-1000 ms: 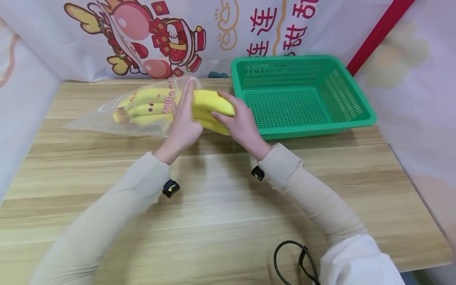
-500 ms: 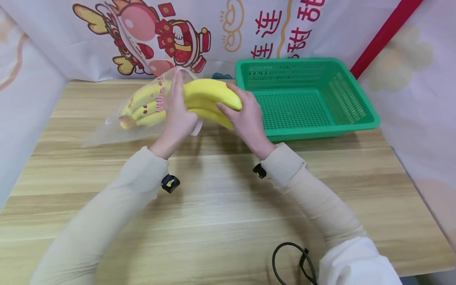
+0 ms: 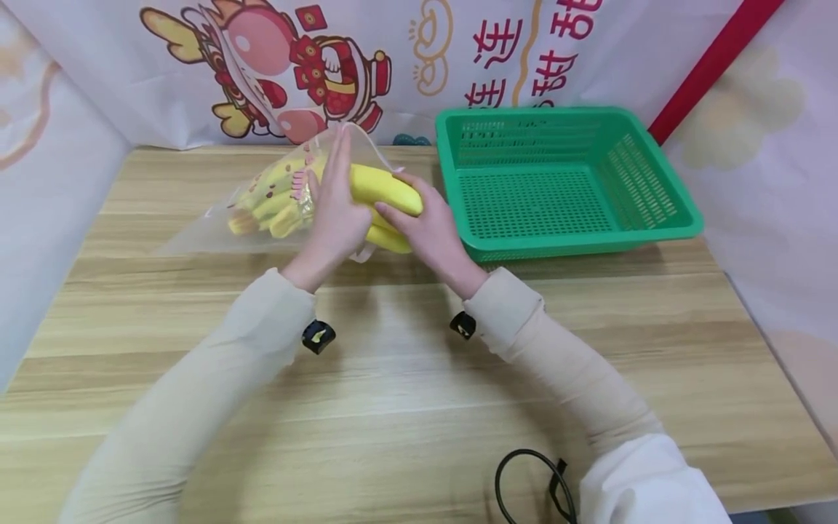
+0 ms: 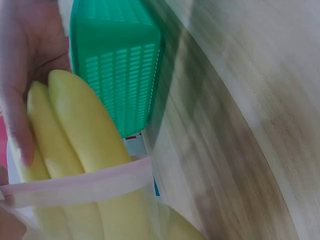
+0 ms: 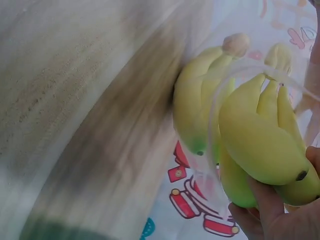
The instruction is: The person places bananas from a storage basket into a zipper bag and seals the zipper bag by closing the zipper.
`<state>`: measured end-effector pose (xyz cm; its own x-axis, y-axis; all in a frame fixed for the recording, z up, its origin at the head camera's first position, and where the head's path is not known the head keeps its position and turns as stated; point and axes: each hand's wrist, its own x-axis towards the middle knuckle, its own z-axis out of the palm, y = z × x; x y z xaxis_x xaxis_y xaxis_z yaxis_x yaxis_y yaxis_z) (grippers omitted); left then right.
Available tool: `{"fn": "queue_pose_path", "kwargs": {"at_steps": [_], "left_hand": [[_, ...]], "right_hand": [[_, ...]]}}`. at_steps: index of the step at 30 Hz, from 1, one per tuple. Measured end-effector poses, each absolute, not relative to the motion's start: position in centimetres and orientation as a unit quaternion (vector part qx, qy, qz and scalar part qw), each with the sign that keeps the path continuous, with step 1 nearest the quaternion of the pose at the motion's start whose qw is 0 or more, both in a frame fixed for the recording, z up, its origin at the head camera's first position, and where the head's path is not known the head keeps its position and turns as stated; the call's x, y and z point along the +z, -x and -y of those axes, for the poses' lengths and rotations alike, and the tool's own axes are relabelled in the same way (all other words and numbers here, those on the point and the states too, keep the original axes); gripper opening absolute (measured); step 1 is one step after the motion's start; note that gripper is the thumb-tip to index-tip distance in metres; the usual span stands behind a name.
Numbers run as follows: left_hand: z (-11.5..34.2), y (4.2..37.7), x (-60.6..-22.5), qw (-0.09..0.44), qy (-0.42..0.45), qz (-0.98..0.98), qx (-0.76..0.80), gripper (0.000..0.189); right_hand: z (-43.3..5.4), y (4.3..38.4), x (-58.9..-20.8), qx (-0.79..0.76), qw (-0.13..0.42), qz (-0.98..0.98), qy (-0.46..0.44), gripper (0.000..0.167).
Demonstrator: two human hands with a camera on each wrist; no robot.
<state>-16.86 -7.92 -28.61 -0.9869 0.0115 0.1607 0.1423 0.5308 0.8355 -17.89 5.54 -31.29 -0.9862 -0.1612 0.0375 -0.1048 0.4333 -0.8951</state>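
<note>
A clear plastic bag (image 3: 203, 234) with pink print lies on its side, its mouth toward the right. Inside is a bunch of bananas (image 5: 192, 110). A second bunch of bananas (image 3: 388, 188) lies partly within the bag's mouth, stem end inside and tips sticking out. My right hand (image 3: 427, 224) grips these tips, fingers curled round them in the right wrist view. At the mouth, my left hand (image 3: 339, 215) pinches the bag's rim (image 4: 85, 186), with its fingers pointing up and away. In the left wrist view the rim crosses over the second bunch.
A green plastic basket (image 3: 583, 239) stands right of the bag, close to my right hand. Behind the wooden table (image 3: 380, 429) hangs a printed white cloth (image 3: 373, 44). A black cable (image 3: 500, 477) loops by my right sleeve at the front.
The second bunch first came up and right, and now has gone left and down, deeper into the bag; its stem now shows inside. Both hands keep their holds. The view has shifted slightly.
</note>
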Motion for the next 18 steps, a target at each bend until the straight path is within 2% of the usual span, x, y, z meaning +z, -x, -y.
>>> {"fn": "queue_pose_path", "kwargs": {"at_steps": [8, 18], "left_hand": [[8.8, 17.2, -28.2, 0.025, 0.049, 0.865, -0.499, 0.097], [9.8, 17.5, -26.8, -0.015, 0.068, 0.863, -0.501, 0.088]], "right_hand": [[-5.3, 18.4, -31.6, -0.57, 0.086, -0.816, 0.038, 0.057], [-4.9, 18.5, -31.4, -0.596, 0.096, -0.797, 0.032, 0.054]]}}
